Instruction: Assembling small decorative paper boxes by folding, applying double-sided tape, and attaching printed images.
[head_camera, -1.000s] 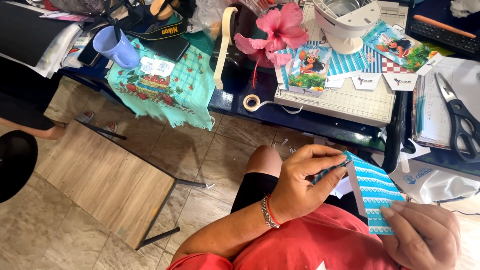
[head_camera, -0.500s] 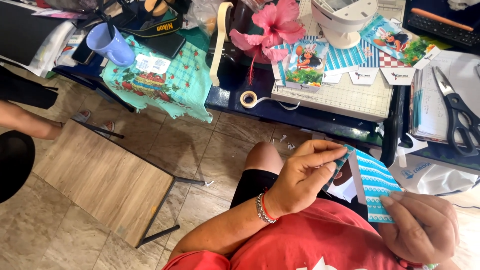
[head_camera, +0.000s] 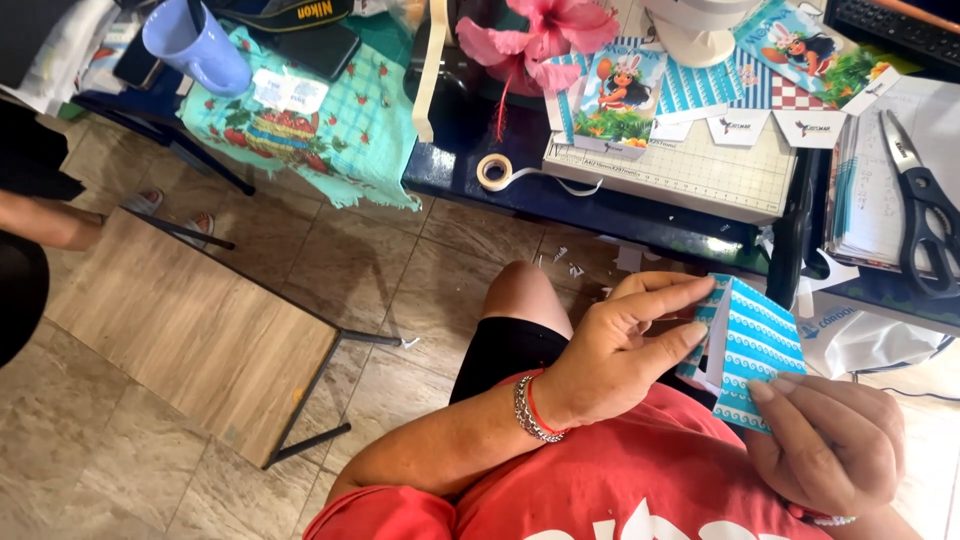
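Head view: both hands pinch a blue wave-patterned paper box (head_camera: 755, 355), left hand (head_camera: 625, 350) at nine o'clock, right hand (head_camera: 825, 440) at five; light, probably creasable card, best held by its edges.

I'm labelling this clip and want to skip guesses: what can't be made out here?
All in the head view:
- Blue paper box: its lower part sits behind the right hand; the left hand covers its left edge.
- Scissors: cut off by the right edge.
- White machine: cut off by the top edge.
- Cup: top cut off.
- Other person's arm: cut off at the left edge.
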